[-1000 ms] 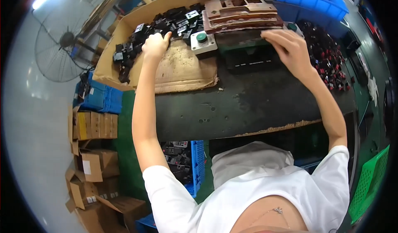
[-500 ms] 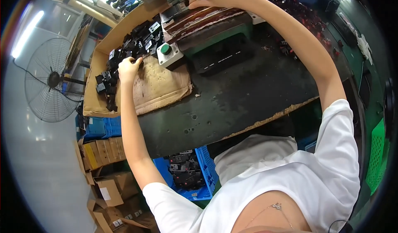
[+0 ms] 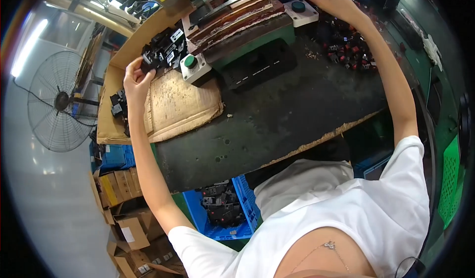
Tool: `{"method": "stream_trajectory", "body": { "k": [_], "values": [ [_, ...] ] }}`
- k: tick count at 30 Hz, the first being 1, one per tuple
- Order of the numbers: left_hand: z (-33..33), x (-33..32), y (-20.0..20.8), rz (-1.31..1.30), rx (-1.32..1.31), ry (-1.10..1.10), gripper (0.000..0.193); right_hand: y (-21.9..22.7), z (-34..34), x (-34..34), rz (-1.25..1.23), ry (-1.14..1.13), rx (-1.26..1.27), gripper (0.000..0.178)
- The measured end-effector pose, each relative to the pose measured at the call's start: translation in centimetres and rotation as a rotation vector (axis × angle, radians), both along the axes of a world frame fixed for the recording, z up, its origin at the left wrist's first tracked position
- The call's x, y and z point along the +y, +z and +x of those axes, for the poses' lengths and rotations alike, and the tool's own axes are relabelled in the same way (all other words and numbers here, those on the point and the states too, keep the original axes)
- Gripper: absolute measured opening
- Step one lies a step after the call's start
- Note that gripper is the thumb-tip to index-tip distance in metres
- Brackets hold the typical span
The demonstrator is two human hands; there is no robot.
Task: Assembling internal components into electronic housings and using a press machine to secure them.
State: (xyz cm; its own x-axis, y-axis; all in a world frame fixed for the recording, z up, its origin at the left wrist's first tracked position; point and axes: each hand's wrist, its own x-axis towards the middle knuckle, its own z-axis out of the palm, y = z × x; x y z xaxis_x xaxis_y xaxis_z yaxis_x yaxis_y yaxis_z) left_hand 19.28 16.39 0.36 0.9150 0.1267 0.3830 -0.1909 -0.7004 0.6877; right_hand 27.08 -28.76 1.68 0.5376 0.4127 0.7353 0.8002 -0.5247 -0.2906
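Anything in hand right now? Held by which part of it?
Left hand: apparently a small black part, thumb-and-finger pinch; exact contact edges can't be told. Right hand: nothing visible in it.

Bright overall, black fisheye rim
A tube lamp (image 3: 29,48) glares upper left (nearly pure white); shadow gathers under the table (image 3: 282,117).

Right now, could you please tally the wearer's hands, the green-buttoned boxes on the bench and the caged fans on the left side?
Left hand and right hand: 2
Green-buttoned boxes: 2
Caged fan: 1
Total: 5
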Motion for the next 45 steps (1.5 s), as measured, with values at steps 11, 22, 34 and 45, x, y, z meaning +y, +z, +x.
{"method": "stream_trajectory", "body": {
  "k": [11, 22, 34, 45],
  "values": [
    [7.7, -14.1, 2.2, 0.372, -0.372, -0.32, 0.034, -3.9, 1.8, -4.3, 0.355, -0.054, 0.404, 0.023],
    [10.9, -14.3, 1.7, 0.614, -0.426, -0.341, 0.029, -3.7, 2.7, -6.2, 0.505, -0.036, 0.481, 0.021],
    [10.2, -14.8, 2.6, 0.698, -0.413, -0.347, 0.053, -4.5, 4.1, -7.1, 0.521, -0.051, 0.446, 0.02],
    [10.9, -13.8, 3.3, 0.524, -0.19, -0.41, 0.026, -4.2, 3.3, -7.2, 0.497, 0.273, 0.479, 0.022]
  ]
}}
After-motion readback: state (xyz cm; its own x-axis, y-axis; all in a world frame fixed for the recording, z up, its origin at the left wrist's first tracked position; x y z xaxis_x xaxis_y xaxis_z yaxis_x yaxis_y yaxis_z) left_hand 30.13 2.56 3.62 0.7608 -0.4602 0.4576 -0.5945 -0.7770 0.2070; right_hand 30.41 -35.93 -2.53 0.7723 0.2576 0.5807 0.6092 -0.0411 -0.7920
